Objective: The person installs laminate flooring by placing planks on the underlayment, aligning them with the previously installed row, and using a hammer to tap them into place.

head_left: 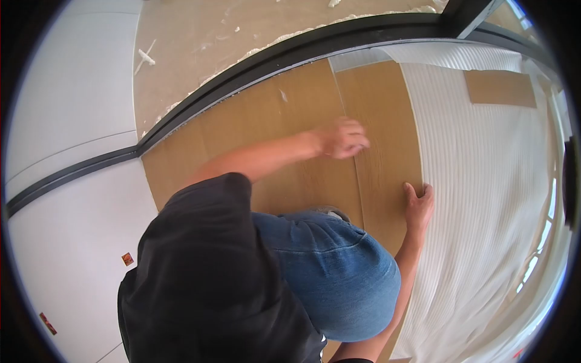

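My left hand (342, 138), slightly blurred, has its fingers curled over the wood-look planks (254, 121), near the seam; whatever it may hold is hidden. My right hand (419, 199) grips the outer edge of the right-hand plank (381, 115), lower down and beside the pale ribbed underlay (466, 193). My bent knee in jeans and a dark sleeve cover the lower middle of the view, hiding part of the planks.
A dark metal track (284, 42) runs behind the planks, with rough beige floor (242, 27) and white crumbs beyond. A white wall (66, 242) stands at left. A small brown board piece (499, 89) lies on the underlay at upper right.
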Action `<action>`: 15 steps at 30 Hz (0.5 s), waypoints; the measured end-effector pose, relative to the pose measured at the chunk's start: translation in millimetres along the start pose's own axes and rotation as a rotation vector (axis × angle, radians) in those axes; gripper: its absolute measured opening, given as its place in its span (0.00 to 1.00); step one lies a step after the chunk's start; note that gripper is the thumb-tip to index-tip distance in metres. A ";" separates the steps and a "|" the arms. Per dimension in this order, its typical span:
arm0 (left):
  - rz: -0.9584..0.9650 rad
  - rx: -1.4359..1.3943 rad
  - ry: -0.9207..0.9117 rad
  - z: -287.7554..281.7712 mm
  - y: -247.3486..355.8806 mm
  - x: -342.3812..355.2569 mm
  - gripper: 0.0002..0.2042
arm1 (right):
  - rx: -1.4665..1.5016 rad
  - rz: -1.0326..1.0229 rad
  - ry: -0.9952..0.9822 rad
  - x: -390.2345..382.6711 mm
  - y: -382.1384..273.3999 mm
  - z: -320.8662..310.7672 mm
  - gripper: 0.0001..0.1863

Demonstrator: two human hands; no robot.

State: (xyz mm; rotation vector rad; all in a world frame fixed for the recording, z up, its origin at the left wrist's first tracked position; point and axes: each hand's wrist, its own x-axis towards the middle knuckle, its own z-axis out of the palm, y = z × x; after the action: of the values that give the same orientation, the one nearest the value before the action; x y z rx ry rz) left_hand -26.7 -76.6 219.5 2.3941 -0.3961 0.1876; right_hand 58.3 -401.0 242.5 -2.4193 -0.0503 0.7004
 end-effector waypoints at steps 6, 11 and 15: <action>-0.471 0.237 0.097 -59.5 -52.8 -47.2 0.07 | 0.175 0.021 0.044 -11.5 -4.3 -12.0 0.26; -0.330 0.214 -0.033 -74.0 -80.7 -11.3 0.10 | 0.127 0.015 0.024 -14.7 -11.4 -19.7 0.27; -0.196 0.150 -0.186 -71.4 -113.6 3.9 0.13 | 0.142 0.043 0.008 -20.3 -23.0 -23.0 0.26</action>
State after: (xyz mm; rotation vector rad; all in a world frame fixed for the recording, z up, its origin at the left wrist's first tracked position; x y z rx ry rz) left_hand 12.7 50.8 203.7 2.5896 -0.2358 -0.0985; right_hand 55.2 -399.0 280.7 -2.2931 0.0527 0.6902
